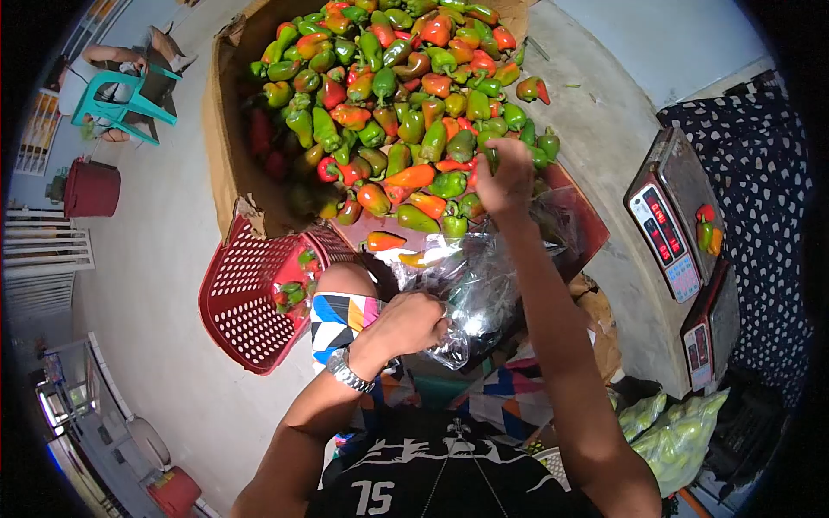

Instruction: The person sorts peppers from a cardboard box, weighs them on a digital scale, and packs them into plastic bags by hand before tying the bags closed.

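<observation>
My left hand, with a metal watch on its wrist, is closed on the edge of a clear plastic bag between my knees. The bag's contents are hard to make out through the glare. Farther forward, my right hand is at the near right side of a heap of peppers, its thumb and fingers curled around a green pepper. The heap mixes green, red and orange peppers in a large cardboard box. An orange pepper lies by the bag's mouth.
A red perforated basket at left holds some bagged peppers. At right, a digital scale bears a few peppers, with a second scale nearer. Filled green bags stand lower right. A person sits on a turquoise chair.
</observation>
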`<act>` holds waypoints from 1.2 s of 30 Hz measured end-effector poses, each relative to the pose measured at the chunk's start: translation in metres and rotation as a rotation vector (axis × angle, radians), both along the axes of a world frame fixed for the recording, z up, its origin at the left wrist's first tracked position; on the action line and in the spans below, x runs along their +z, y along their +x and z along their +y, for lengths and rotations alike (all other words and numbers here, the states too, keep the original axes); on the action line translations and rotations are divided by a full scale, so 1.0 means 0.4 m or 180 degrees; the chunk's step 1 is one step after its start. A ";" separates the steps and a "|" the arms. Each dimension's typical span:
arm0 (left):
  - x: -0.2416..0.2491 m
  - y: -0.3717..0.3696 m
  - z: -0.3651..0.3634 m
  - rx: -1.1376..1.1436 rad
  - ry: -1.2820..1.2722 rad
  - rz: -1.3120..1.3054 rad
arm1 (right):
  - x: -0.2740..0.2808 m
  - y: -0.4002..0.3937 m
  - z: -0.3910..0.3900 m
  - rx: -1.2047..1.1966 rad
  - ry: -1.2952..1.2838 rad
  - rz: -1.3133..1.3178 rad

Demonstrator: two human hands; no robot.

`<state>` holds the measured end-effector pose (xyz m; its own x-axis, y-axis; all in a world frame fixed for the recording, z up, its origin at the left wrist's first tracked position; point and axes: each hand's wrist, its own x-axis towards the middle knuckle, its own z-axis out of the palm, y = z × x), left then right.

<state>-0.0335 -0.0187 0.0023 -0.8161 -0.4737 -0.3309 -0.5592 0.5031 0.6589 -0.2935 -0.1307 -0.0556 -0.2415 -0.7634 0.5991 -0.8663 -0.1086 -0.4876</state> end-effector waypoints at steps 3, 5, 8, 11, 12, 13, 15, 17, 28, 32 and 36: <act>0.007 -0.003 -0.004 -0.0033 -0.0010 -0.0029 | 0.032 -0.001 -0.038 0.0150 0.0240 0.0014; 0.006 -0.008 -0.004 -0.0048 -0.0001 -0.0109 | 0.058 0.035 -0.069 0.0220 0.0967 -0.0131; 0.008 -0.015 -0.003 -0.0060 -0.0019 -0.0063 | 0.099 0.107 -0.110 -0.0346 0.1322 0.0606; 0.004 -0.016 0.000 -0.0057 -0.0050 -0.0009 | 0.067 0.130 -0.156 -0.0300 0.1554 0.0578; 0.001 -0.013 0.001 -0.0027 -0.0053 0.0001 | 0.056 0.137 -0.164 -0.0252 0.1550 0.0466; -0.003 -0.010 0.002 0.0007 -0.0056 0.0019 | 0.047 0.132 -0.166 -0.0237 0.1392 0.0217; -0.005 -0.005 0.002 0.0061 -0.0061 0.0071 | 0.037 0.102 -0.163 -0.0188 0.1078 -0.0257; -0.001 -0.001 0.000 0.0086 -0.0050 0.0130 | 0.027 0.072 -0.166 -0.0260 0.0721 -0.0369; -0.010 -0.019 0.014 -0.0037 0.0031 0.0212 | 0.111 0.210 -0.275 0.0414 0.2022 0.1105; -0.004 -0.007 0.005 0.0013 0.0018 0.0177 | 0.110 0.169 -0.231 0.0631 0.1709 0.0787; 0.008 -0.004 0.002 -0.0032 0.0062 0.0159 | 0.061 0.141 -0.206 0.0922 0.1299 0.0550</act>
<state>-0.0353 -0.0177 0.0057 -0.8365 -0.4593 -0.2988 -0.5204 0.4953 0.6956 -0.2373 -0.2130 -0.0313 0.0900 -0.9637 0.2515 -0.9004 -0.1866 -0.3930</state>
